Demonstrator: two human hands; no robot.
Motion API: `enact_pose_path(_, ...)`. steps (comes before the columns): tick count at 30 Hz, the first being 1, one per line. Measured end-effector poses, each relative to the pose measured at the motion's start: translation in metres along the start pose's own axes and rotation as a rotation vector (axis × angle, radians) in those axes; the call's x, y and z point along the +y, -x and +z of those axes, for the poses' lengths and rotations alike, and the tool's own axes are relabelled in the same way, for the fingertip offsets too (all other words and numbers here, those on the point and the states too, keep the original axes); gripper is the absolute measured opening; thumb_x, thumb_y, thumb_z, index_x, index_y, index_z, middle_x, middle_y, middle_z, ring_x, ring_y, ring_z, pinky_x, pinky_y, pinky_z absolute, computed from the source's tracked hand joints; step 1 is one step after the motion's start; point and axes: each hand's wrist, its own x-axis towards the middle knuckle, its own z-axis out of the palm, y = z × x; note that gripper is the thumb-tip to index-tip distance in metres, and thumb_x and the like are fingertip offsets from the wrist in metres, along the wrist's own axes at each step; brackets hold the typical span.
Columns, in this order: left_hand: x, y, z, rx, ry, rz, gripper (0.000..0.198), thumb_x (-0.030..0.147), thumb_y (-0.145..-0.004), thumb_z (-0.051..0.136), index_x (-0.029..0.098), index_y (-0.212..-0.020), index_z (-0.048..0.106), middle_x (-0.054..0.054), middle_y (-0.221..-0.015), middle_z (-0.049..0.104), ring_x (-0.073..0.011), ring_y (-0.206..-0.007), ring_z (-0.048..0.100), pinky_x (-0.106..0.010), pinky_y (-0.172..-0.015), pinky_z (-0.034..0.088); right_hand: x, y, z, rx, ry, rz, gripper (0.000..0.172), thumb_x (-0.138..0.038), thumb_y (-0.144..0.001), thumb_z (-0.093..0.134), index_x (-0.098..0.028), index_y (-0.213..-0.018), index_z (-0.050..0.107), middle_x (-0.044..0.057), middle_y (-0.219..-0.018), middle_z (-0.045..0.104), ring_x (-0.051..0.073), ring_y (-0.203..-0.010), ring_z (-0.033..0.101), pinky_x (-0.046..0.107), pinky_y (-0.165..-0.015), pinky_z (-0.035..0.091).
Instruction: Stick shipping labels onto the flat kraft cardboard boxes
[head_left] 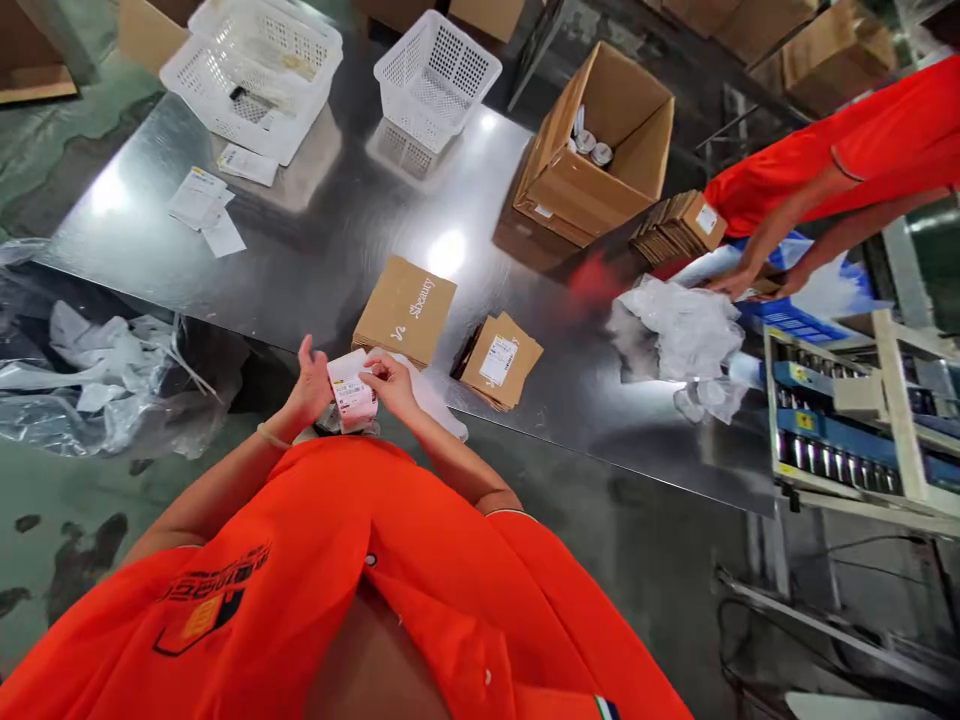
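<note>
My left hand (310, 385) and my right hand (390, 380) meet at the near edge of a shiny metal table (315, 250). Between them is a white and pink printed label sheet (351, 395). The left hand backs it with fingers partly raised. The right hand pinches its upper edge. Just beyond lies a flat brown carton (405, 308) printed with "beauty". To its right sits a smaller brown carton (499, 360) with a white label on top.
Two white lattice baskets (259, 60) (435, 75) stand at the back, with loose labels (204, 205) nearby. An open cardboard box (596, 150) holds cans. A co-worker in orange reaches (739, 280) beside crumpled plastic (679, 325). A rack of cans (847, 420) stands right; a plastic bag (105, 370) hangs left.
</note>
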Motion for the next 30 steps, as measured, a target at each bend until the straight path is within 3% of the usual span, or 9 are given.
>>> enact_pose_path(2, -0.001, 0.01, 0.007, -0.086, -0.112, 0.059, 0.109, 0.046, -0.065, 0.101, 0.022, -0.159, 0.051, -0.005, -0.106, 0.08, -0.0273, -0.097, 0.077, -0.042, -0.09, 0.062, -0.006, -0.005, 0.0, 0.016, 0.031, -0.005, 0.022, -0.035, -0.074, 0.081, -0.023, -0.088, 0.069, -0.007, -0.066, 0.054, 0.014, -0.063, 0.052, 0.026, -0.062, 0.043)
enact_pose_path(4, 0.002, 0.013, 0.013, -0.141, -0.217, 0.077, 0.099, 0.038, -0.052, 0.105, 0.015, -0.141, 0.069, -0.008, -0.105, 0.082, -0.0285, -0.097, 0.077, -0.041, -0.092, 0.062, -0.01, -0.007, 0.0, 0.02, 0.051, 0.01, 0.022, -0.036, -0.074, 0.081, -0.023, -0.089, 0.072, -0.005, -0.07, 0.061, 0.015, -0.066, 0.055, 0.027, -0.065, 0.046)
enact_pose_path(7, 0.01, 0.008, 0.019, -0.143, -0.303, 0.056, 0.079, 0.043, -0.049, 0.104, 0.012, -0.117, 0.081, -0.013, -0.105, 0.084, -0.0312, -0.095, 0.078, -0.044, -0.092, 0.062, -0.012, -0.006, -0.005, 0.015, 0.077, 0.036, 0.023, -0.038, -0.076, 0.082, -0.022, -0.092, 0.077, -0.002, -0.073, 0.066, 0.016, -0.067, 0.057, 0.029, -0.065, 0.049)
enact_pose_path(12, 0.019, -0.008, 0.032, -0.157, -0.44, 0.065, 0.069, 0.042, -0.045, 0.105, 0.013, -0.104, 0.084, -0.013, -0.1, 0.085, -0.033, -0.094, 0.079, -0.043, -0.087, 0.062, -0.01, 0.012, -0.01, 0.154, 0.245, -0.069, 0.011, -0.033, -0.084, 0.077, -0.024, -0.088, 0.08, 0.001, -0.077, 0.073, 0.02, -0.071, 0.065, 0.033, -0.074, 0.055)
enact_pose_path(17, 0.013, -0.017, 0.037, -0.256, -0.418, -0.066, 0.062, 0.037, -0.039, 0.106, 0.014, -0.093, 0.086, -0.012, -0.09, 0.084, -0.0346, -0.09, 0.079, -0.045, -0.086, 0.062, -0.028, 0.017, -0.029, 0.305, 0.421, -0.275, 0.014, -0.028, -0.092, 0.072, -0.024, -0.078, 0.075, 0.008, -0.113, 0.079, 0.026, -0.109, 0.072, 0.04, -0.099, 0.057)
enact_pose_path(21, -0.002, -0.016, 0.035, -0.359, -0.346, -0.208, 0.059, 0.039, -0.036, 0.109, 0.014, -0.086, 0.087, -0.016, -0.092, 0.085, -0.0393, -0.092, 0.08, -0.052, -0.092, 0.061, -0.058, -0.046, -0.078, 0.43, 0.501, -0.262, 0.007, -0.026, -0.092, 0.072, -0.023, -0.086, 0.075, 0.01, -0.126, 0.072, 0.03, -0.127, 0.064, 0.047, -0.112, 0.052)
enact_pose_path(25, -0.017, -0.021, 0.037, -0.308, -0.278, -0.235, 0.065, 0.045, -0.04, 0.109, 0.015, -0.093, 0.087, -0.017, -0.097, 0.086, -0.0405, -0.096, 0.08, -0.055, -0.095, 0.061, -0.072, -0.132, -0.119, 0.503, 0.577, -0.177, 0.001, -0.02, -0.086, 0.073, -0.02, -0.084, 0.073, 0.009, -0.118, 0.068, 0.027, -0.12, 0.062, 0.047, -0.115, 0.05)
enact_pose_path(28, -0.028, -0.024, 0.03, -0.303, -0.292, -0.247, 0.066, 0.049, -0.04, 0.109, 0.014, -0.09, 0.085, -0.017, -0.092, 0.085, -0.041, -0.093, 0.08, -0.056, -0.092, 0.062, -0.07, -0.163, -0.124, 0.488, 0.68, -0.065, 0.003, -0.016, -0.085, 0.074, -0.018, -0.087, 0.073, 0.012, -0.123, 0.066, 0.03, -0.123, 0.059, 0.05, -0.114, 0.051)
enact_pose_path(30, -0.035, -0.022, 0.016, -0.328, -0.287, -0.203, 0.062, 0.056, -0.047, 0.107, 0.014, -0.086, 0.084, -0.019, -0.085, 0.083, -0.0407, -0.085, 0.08, -0.055, -0.085, 0.064, -0.068, -0.162, -0.115, 0.523, 0.784, -0.018, 0.02, -0.018, -0.088, 0.075, -0.018, -0.108, 0.076, 0.017, -0.14, 0.063, 0.035, -0.138, 0.053, 0.056, -0.118, 0.047)
